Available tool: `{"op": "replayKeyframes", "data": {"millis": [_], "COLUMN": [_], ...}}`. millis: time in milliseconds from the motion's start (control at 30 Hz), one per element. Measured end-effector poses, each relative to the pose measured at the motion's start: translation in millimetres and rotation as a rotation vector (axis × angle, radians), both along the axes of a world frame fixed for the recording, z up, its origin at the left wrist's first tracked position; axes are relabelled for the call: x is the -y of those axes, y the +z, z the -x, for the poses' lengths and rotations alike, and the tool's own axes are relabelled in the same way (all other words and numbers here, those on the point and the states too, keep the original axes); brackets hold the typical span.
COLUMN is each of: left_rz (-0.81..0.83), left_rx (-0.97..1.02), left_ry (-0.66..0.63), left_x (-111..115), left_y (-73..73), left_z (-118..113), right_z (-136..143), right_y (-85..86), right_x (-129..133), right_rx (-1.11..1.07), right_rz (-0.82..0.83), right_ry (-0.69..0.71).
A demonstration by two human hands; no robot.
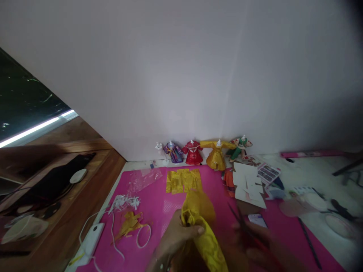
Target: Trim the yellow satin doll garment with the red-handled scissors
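Observation:
At the bottom middle, my left hand (178, 234) pinches a yellow patterned fabric (208, 245) between thumb and fingers; the cloth hangs toward the lower edge. To the right, my right hand (255, 241) is blurred by motion and wrapped round red-handled scissors (245, 226), whose dark blades point up and left, apart from the fabric. Flat yellow fabric pieces (183, 180) lie on the pink mat (153, 211) beyond my left hand. Orange-yellow scraps (130, 223) are left of it, near a white ring (143, 236).
Small dressed figures, one in a red robe (193, 153) and one in yellow (217, 155), stand along the white wall. White paper pieces (246, 183) lie at right. A white power strip (92, 241) with cords is at left, beside white shreds (124, 203).

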State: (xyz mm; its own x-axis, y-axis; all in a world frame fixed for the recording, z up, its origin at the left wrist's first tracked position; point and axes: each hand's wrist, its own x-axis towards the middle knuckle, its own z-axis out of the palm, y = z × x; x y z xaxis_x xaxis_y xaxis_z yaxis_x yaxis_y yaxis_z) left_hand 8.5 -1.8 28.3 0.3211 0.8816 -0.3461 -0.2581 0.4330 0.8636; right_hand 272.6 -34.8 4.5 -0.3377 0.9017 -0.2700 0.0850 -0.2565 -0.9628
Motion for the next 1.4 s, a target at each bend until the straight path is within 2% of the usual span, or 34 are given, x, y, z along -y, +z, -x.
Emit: {"op": "replayKeyframes", "data": {"millis": [167, 267, 333, 433, 500, 633, 800, 933, 1033, 1133, 1200, 1267, 1400], "left_rz": [-0.027, -0.047, -0.061, -0.079, -0.100, -0.150, -0.240, -0.290, -0.322, -0.346, -0.358, -0.328, -0.147], "left_rx": [0.024, 0.009, 0.002, 0.007, -0.056, -0.330, -0.672, -0.818, -0.972, -1.044, -1.047, -0.944, -0.438], "left_ry": [-0.269, -0.384, -0.426, -0.460, -0.467, -0.474, -0.489, -0.525, -0.537, -0.500, -0.469, -0.396, -0.236], "left_x": [1, 2, 3, 3, 2, -3, -7, -10, -14, -17, -18, -17, -14], "left_y": [1.8, 2.8, 3.3, 5.1, 6.5, 7.8, 16.1, 22.7, 19.5, 11.9, 6.9, 1.9, -10.9], "left_z": [-6, -8, -8, -8, -6, 5, 28, 37, 36, 33, 33, 34, 30], "right_z": [9, 24, 33, 38, 37, 26, 11, 5, 6, 8, 8, 8, 10], "right_y": [-29.9, -40.8, -40.7, -32.7, -26.0, -18.3, -21.5, -21.1, -18.0, -16.9, -17.8, -19.5, -22.0], "right_x": [-34, -47, -48, -46, -45, -47, -46, -44, -41, -39, -37, -36, -33], "right_rx": [-0.105, -0.129, -0.186, -0.253, -0.262, -0.258, -0.275, -0.291, -0.291, -0.276, -0.282, -0.307, -0.372], "right_rz": [-0.033, -0.027, -0.014, 0.007, 0.000, -0.035, -0.013, -0.007, -0.022, -0.024, -0.029, -0.030, -0.005], "right_ry": [-0.235, -0.203, -0.172, -0.191, -0.232, -0.284, -0.288, -0.289, -0.322, -0.353, -0.369, -0.372, -0.358]}}
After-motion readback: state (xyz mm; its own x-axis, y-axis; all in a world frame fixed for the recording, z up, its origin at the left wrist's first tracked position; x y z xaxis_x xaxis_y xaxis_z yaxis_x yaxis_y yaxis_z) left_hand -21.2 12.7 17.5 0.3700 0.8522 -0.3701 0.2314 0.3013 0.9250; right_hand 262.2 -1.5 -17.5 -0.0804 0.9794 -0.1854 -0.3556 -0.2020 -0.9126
